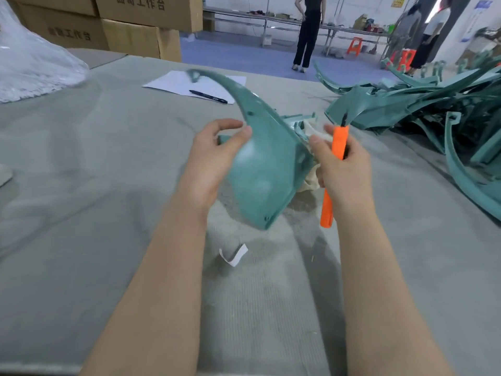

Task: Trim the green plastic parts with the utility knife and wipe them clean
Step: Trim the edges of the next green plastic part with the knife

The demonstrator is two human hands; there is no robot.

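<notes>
Knife, one, gripped in right hand; left hand grips one green part.

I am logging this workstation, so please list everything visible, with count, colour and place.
part: one, green, raised over table
pile: many parts, green, table right
knife: one, orange, right hand
cloth: one, beige, right hand
paper: one, white, far table
pen: one, black, on paper
scrap: one, white, near table
boxes: several, brown, far left
bag: one, clear, far left
table: one, grey, underneath
people: three, standing far back
left hand: one, grips part
right hand: one, grips knife, cloth
</notes>
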